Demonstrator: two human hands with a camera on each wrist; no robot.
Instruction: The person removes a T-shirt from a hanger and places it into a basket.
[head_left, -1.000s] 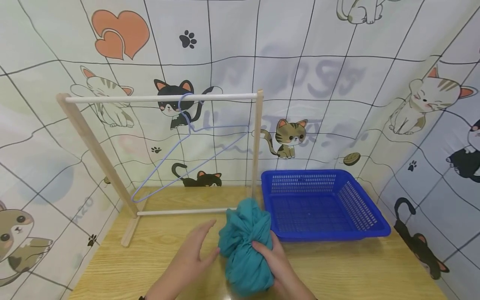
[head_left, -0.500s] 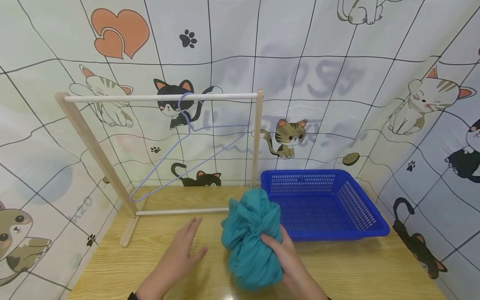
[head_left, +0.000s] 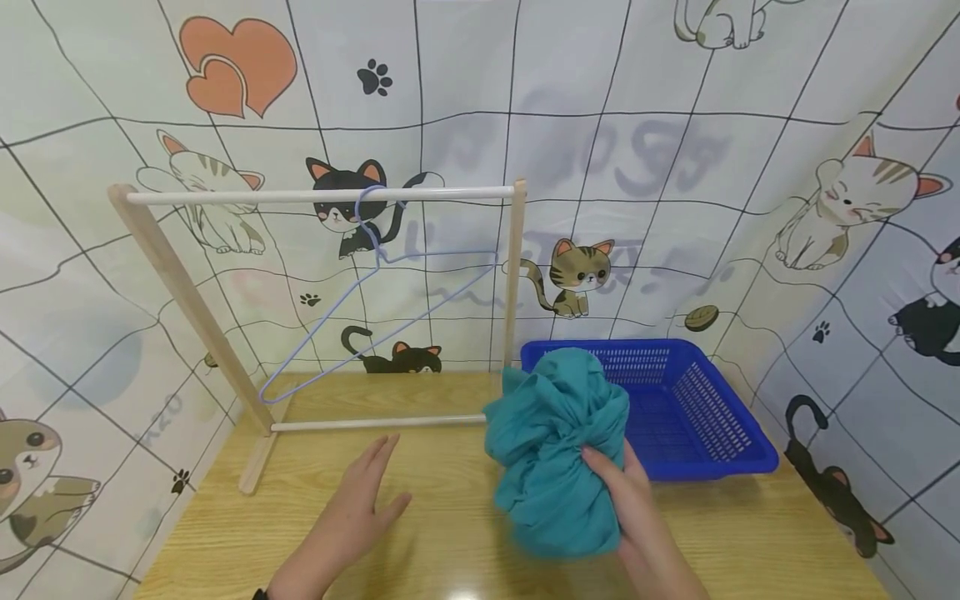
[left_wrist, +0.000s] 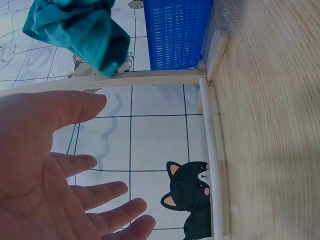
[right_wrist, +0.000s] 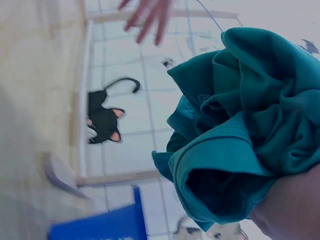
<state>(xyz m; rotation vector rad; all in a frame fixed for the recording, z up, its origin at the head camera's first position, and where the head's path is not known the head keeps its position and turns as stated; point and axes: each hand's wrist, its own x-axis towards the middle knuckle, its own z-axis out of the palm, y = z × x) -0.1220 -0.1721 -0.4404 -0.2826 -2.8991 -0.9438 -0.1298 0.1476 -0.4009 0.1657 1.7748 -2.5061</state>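
Teal cloth (head_left: 558,450) is bunched up above the counter (head_left: 450,542), w/ blue basket (head_left: 697,417) just behind it on the right. I've got my right hand (head_left: 626,500) gripping it from below; left hand (head_left: 356,517) hovers spread, holding nothing, off to its left.

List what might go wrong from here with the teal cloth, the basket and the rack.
1. The right hand grips the bunched teal cloth from one side only, while the left hand is open and off it; a loose fold could slip out and drop onto the table.
2. The cloth hangs close to the rack post; swinging it might snag or tip the rack.
3. It overlaps the basket rim, so it could catch there.
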